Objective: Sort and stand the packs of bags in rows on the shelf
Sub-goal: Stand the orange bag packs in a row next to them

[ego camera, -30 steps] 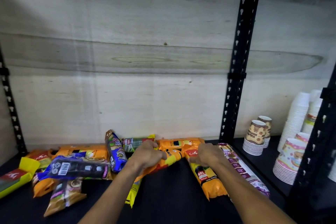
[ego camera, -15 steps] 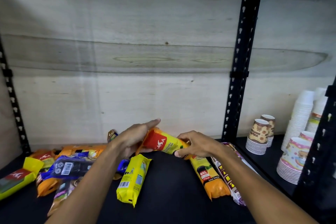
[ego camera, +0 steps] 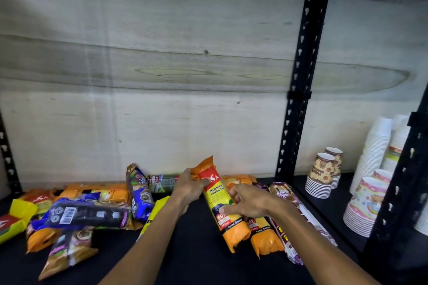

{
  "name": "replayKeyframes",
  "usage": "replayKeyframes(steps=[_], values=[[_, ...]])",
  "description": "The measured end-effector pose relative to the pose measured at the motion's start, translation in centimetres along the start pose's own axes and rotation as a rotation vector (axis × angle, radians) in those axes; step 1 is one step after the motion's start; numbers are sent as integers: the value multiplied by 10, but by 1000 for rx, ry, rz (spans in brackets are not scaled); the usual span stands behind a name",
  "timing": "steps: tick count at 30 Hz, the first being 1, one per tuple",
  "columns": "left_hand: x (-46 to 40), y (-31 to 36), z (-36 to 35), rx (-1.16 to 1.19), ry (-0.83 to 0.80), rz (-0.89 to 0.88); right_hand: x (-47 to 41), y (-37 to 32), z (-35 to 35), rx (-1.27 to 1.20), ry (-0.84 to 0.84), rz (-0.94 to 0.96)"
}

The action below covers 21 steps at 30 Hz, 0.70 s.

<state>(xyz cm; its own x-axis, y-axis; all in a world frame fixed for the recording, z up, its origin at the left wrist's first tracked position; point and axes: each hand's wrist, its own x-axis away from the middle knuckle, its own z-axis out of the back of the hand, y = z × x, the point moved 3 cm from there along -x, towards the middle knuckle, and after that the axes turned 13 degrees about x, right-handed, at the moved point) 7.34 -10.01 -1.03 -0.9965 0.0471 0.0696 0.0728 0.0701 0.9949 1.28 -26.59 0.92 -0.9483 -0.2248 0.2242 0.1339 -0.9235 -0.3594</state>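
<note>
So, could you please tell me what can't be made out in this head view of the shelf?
- Yellow pack: mostly hidden behind the left forearm.
- Held orange pack: its red logo is partly covered by the left hand, its middle by the right hand.
- Yellow and red pack: cut off by the left edge.
- White cup stack: partly behind the black upright, far side unseen.
- Small print on the packs: too small to read.
</note>
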Motion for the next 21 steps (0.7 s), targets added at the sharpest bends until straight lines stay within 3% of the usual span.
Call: replayKeyframes(steps=[7, 11, 16, 21], values=[[-16, -26, -21, -43, -10, 78, -1, 1, -14, 60, -30, -70], [-22, -39, -29, -58, -5, 139, -5, -2, -27, 263, -13, -175], [-24, -52, -32, -74, 16, 152, -6, -5, -30, 321, -78, -230], [-20, -52, -32, -82, -62, 172, -8, 12, -18, 329, 11, -280]])
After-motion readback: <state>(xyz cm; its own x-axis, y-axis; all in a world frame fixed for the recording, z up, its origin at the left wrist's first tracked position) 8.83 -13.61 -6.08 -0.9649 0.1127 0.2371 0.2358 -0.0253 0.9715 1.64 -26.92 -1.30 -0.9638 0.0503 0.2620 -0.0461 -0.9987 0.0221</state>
